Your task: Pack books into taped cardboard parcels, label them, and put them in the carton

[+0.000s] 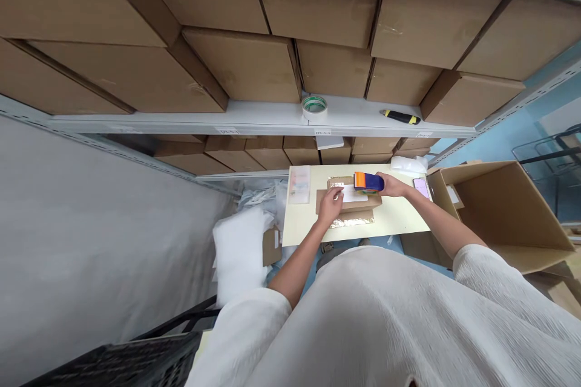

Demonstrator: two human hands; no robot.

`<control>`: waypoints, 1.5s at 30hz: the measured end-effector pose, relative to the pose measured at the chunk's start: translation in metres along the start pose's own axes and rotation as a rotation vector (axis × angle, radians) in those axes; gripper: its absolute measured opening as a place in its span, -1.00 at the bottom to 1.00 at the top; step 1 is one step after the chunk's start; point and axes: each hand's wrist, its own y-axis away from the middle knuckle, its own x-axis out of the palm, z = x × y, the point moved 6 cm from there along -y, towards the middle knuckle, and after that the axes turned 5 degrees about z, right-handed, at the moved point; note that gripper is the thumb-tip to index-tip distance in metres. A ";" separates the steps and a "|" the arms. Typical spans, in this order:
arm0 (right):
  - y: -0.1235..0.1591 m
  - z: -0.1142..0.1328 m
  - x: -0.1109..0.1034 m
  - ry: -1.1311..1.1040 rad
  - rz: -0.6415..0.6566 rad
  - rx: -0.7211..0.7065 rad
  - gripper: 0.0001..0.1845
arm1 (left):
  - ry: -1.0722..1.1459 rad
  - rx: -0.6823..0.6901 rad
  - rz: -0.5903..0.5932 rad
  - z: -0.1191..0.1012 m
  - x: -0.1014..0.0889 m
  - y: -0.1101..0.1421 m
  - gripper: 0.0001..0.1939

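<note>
A small cardboard box lies on the pale yellow tabletop, with shiny brown tape along its near and far sides. A white paper label rests on top of it. My right hand grips an orange and dark blue tape dispenser, held over the right part of the label. At the label's left edge is my left hand, fingers and thumb drawn together in a pinch. Whatever sits between those fingertips is too small to make out.
Shelves of cardboard cartons rise in front, holding a tape roll and a utility knife. A phone and white wrap lie at the table's right. An open carton stands beyond; white foam packaging is left.
</note>
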 end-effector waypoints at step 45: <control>-0.001 0.054 -0.013 0.383 0.128 0.055 -0.53 | 0.477 -0.335 -0.332 0.021 -0.083 -0.033 -0.42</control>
